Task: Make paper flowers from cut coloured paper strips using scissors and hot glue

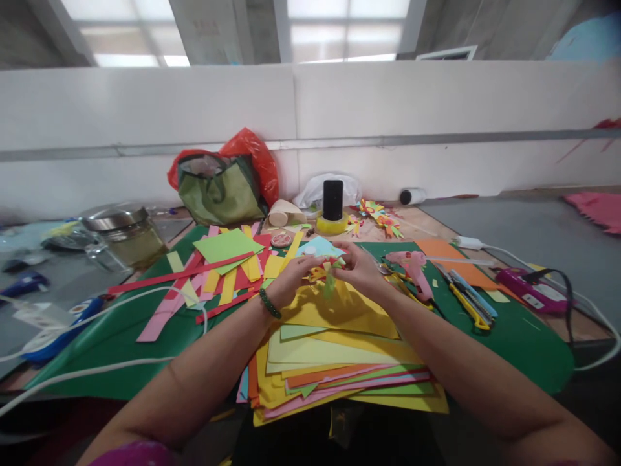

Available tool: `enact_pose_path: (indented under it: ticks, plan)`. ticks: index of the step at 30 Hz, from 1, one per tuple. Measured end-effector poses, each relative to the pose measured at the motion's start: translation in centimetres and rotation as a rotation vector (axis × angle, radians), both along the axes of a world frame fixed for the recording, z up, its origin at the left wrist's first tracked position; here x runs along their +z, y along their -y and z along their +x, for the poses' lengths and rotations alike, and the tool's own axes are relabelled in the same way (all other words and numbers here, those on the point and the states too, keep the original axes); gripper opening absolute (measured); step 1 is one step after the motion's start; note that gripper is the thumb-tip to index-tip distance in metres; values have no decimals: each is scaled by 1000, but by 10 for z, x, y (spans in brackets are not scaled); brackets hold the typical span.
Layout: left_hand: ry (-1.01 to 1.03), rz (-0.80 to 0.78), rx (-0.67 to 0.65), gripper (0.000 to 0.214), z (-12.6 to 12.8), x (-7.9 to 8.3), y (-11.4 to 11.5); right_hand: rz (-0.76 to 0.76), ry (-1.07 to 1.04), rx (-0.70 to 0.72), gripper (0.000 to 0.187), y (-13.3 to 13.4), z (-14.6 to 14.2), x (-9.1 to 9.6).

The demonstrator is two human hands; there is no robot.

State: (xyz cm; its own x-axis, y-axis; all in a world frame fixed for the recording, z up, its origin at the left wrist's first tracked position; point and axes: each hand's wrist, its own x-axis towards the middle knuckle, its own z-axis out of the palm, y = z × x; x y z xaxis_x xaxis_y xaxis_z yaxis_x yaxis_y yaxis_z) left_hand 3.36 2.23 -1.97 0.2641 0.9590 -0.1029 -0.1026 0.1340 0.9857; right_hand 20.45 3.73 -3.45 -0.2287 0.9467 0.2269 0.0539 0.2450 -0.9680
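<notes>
Paper piece (331, 266) gripped in left fingers (307, 261) and right fingers (351, 255) above stacked sheets (334, 351); green mat (514, 353) alongside, white partition (412, 103) behind

No word, brand or number can be read. Well beyond the grip of the left hand (291, 278) and right hand (363, 266), up and to the left, faint reddish marks (206, 27) show on a grey pillar (213, 46), too pale to make out. Well to the right of the grip, a magenta box (550, 296) bears a whitish label (533, 300), too small to read. Far to the left of the grip, pale patches on a blue object (80, 317) are too blurred to tell.
</notes>
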Motion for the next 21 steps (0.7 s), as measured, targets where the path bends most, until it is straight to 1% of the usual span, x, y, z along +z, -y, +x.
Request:
enact_pose_path:
  ticks: [3,6,8,14,19,21]
  plan:
    - [-17,36,-17,39,-2,-4,-4,-61,34,24,61,2,-2,1]
    - [-31,161,2,39,-1,-8,-7,-148,49,34,63,5,-3,3]
    - [-55,216,11,38,-1,-10,-8,-186,48,42,63,6,-3,6]
    - [-131,292,43,34,1,-12,-7,-303,-57,80,61,5,-2,7]
    - [-153,306,37,35,2,-10,-5,-294,-82,87,65,4,-3,7]
    - [-147,312,58,36,3,-8,-5,-281,-89,99,62,4,-3,8]
